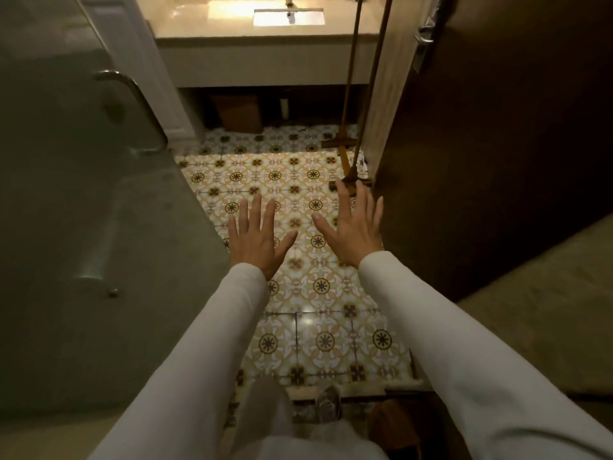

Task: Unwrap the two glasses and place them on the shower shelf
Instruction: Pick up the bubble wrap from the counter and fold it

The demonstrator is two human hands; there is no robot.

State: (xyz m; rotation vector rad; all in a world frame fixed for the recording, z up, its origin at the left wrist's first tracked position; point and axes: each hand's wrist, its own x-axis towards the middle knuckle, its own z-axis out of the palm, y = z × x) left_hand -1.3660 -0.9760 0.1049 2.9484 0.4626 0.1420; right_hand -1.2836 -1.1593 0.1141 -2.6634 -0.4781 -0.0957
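Observation:
My left hand (257,235) and my right hand (351,224) are stretched out in front of me, palms down, fingers spread, holding nothing. Both hover above the patterned tile floor (298,293) of a bathroom. White sleeves cover both arms. No glasses, wrapping or shower shelf can be seen in this view.
A frosted glass shower door (83,210) with a metal handle (132,111) fills the left. A dark wooden door (497,144) stands open on the right. Ahead is a lit vanity counter with a sink (288,16), a bin (238,111) beneath it, and a wooden rack (351,127).

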